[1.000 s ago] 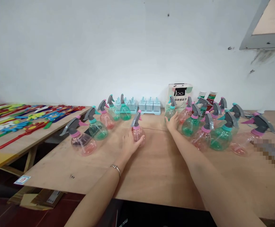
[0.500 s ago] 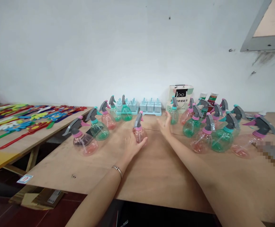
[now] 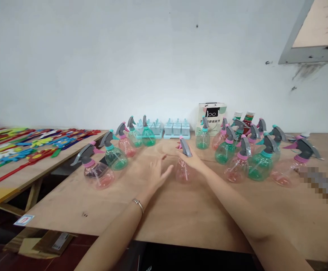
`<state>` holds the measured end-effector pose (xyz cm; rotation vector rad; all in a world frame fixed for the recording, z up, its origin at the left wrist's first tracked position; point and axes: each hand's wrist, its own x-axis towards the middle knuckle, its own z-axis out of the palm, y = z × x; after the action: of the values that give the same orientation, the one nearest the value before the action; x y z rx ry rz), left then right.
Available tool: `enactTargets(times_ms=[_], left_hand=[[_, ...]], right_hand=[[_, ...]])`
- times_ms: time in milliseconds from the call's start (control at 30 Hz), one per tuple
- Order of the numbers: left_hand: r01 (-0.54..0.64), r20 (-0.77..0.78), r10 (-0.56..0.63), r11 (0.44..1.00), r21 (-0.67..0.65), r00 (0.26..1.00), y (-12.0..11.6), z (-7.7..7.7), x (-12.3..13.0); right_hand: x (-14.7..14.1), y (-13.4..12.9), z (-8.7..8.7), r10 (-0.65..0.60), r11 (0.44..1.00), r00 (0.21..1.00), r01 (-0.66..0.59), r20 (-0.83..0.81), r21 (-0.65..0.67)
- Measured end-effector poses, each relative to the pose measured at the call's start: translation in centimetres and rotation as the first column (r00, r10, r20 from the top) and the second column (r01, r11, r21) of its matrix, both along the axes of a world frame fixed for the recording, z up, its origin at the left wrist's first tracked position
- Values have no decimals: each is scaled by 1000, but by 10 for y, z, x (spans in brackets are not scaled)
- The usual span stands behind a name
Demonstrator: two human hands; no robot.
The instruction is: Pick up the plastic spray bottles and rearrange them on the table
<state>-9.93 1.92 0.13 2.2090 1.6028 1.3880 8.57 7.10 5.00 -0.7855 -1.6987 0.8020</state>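
Right hand (image 3: 193,161) closes around the neck of a pink bottle (image 3: 183,172), whose grey spray head tilts over the fingers; the bottle stands upright on the table (image 3: 101,210), near its middle. Just beside it, the left hand (image 3: 156,175) is wide open and empty, fingers spread and thumb towards the bottle without touching it. A bracelet (image 3: 138,205) circles the left wrist.

Left of the hands, five more spray bottles (image 3: 116,158), three green and two pink, run in a slanting line from the near side towards the back. Right of them, a closer-packed group of green and pink spray bottles (image 3: 260,167) stands, with one green bottle (image 3: 202,140) a little apart at its left end.

Behind, pale blue moulds (image 3: 176,131) sit near the wall (image 3: 96,67). A paper bag (image 3: 212,114) with a glasses picture stands upright there, and two lidded jars (image 3: 248,119) show to its right. On another table (image 3: 14,178) at far left lie colourful hand and flower shapes (image 3: 41,154).
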Motion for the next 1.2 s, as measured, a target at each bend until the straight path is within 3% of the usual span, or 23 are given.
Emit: enactTargets(times_ms=[100,167,367,433,533,733,933,1067,1200], left_hand=[[-171,160,159,983,62,974,40,18,-24],[-288,159,286,957,-5,945,72,38,-40],[-351,60,372,910,-221,926,148,102,-61],[-376,57,405,886,-272,913,162,114,-58],[-419,41,443,870,-260,896,170,117,-52],[-451,-83,444,881,-145,892,153,105,-48],[-478,-222,460,878,-33,860,123,107,-54],[-423,-267,419,905,44,868,85,102,-57],[-336,-252,377,922,192,891,23,89,-51]], right_hand=[[11,-2,1,67,998,997,-67,45,-6],[14,-2,1,90,996,994,-90,59,3],[11,2,2,98,995,995,-98,4,-26],[9,4,3,87,995,995,-88,-42,-37],[6,3,6,85,993,993,-91,-85,-72],[9,-12,20,79,986,984,-100,-158,-131],[12,-27,40,90,960,969,-146,-232,-239],[19,-38,57,161,938,944,-237,-288,-252],[26,-47,69,262,900,920,-342,-291,-271]])
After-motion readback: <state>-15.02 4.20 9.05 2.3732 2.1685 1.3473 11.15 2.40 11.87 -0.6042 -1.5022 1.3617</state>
